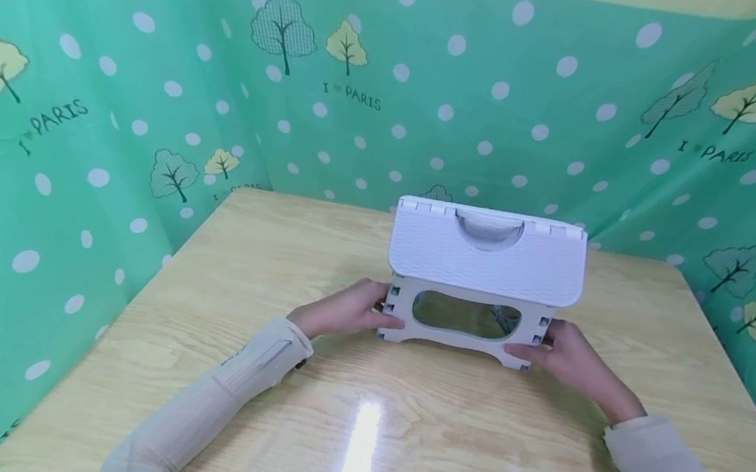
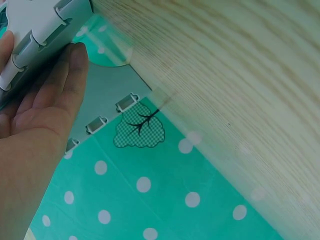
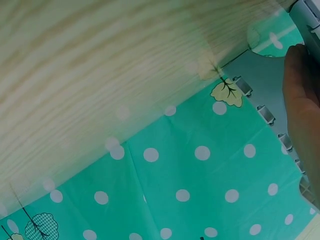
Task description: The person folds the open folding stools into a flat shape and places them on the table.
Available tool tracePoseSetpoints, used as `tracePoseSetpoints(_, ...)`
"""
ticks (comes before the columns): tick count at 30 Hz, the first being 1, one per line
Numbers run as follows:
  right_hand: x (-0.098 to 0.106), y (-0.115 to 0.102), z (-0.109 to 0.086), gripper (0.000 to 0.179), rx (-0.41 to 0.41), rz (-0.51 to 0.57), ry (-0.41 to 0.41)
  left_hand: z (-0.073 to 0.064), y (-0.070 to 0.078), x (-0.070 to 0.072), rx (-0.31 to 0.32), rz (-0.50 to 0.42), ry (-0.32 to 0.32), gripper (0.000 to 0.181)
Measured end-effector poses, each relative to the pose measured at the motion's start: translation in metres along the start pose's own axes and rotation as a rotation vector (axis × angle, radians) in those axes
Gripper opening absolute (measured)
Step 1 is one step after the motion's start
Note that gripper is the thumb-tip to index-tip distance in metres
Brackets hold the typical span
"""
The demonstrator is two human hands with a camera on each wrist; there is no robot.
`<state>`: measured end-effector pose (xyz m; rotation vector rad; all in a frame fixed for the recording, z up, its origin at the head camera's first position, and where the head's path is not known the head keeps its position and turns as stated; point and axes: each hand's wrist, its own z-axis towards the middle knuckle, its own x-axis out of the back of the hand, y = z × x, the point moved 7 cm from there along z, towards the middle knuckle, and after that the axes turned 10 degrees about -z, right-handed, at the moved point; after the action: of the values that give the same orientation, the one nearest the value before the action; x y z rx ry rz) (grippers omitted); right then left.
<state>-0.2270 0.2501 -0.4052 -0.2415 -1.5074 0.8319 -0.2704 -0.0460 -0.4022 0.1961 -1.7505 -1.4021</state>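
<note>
A pale plastic folding step stool [image 1: 487, 253] stands on the table in the head view. Its textured top slopes down toward me, with a half-round handle cutout at the upper edge. The front leg panel [image 1: 457, 340] below has a wide oval opening. My left hand [image 1: 358, 310] grips the panel's left edge, thumb in front and fingers behind. On the opposite edge my right hand [image 1: 572, 356] grips the same way. In the left wrist view, the fingers of the left hand [image 2: 42, 107] lie behind the hinged panel, beside another leg panel [image 2: 107, 87]. The right thumb is hidden in the right wrist view.
The wooden table [image 1: 262, 253] extends around the stool. A green dotted curtain [image 1: 372, 54] with tree prints hangs behind it and at both sides, close to the table's edges. Glare streaks the table's front.
</note>
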Motion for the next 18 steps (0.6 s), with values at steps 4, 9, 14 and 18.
tracePoseSetpoints(4, -0.0003, -0.0002, -0.0016, 0.037, -0.005, 0.016, -0.006, -0.0003, -0.0001, -0.0007, -0.010, 0.000, 0.004, 0.042)
tracePoseSetpoints(9, -0.0032, 0.0006, -0.0021, 0.036, -0.012, 0.024, -0.014, -0.0020, -0.0038, -0.0032, -0.008, -0.026, -0.002, 0.037)
tracePoseSetpoints(14, -0.0031, 0.0005, -0.0019, 0.041, 0.003, 0.021, -0.008, -0.0014, -0.0040, -0.0035, -0.012, -0.024, -0.008, 0.038)
tracePoseSetpoints(18, -0.0016, 0.0000, -0.0023, 0.041, 0.016, 0.014, -0.001, -0.0005, -0.0010, -0.0034, -0.030, -0.017, -0.016, 0.043)
